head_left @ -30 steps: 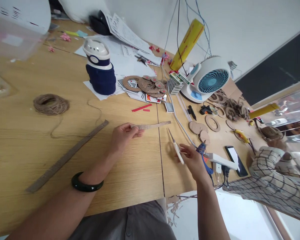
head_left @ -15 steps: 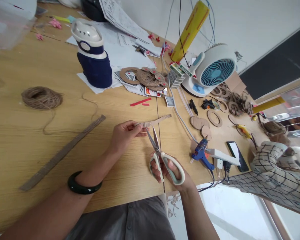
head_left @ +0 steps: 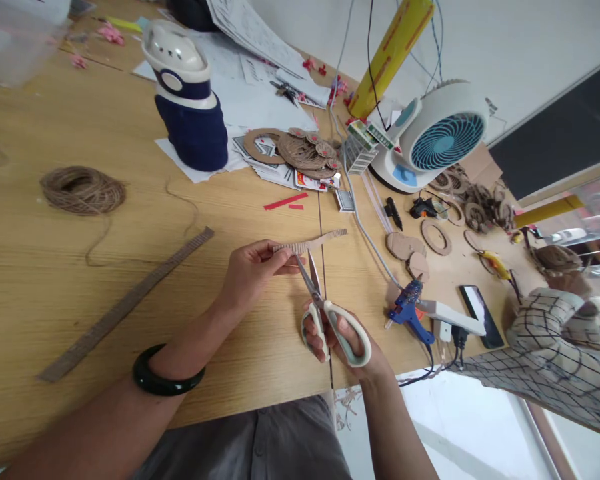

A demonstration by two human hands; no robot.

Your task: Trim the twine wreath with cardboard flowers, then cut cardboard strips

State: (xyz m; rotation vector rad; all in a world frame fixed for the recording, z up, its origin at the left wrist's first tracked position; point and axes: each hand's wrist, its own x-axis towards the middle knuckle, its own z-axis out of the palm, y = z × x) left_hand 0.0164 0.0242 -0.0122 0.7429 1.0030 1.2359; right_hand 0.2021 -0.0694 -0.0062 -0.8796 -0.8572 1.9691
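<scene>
A cardboard strip (head_left: pixel 310 241) is gripped by the left-hand fingers (head_left: pixel 275 252), open scissors (head_left: pixel 325 313) are gripped by the right-hand fingers (head_left: pixel 313 337), and a lidded navy flask (head_left: pixel 190 127) is stood on paper (head_left: pixel 167 152).
</scene>
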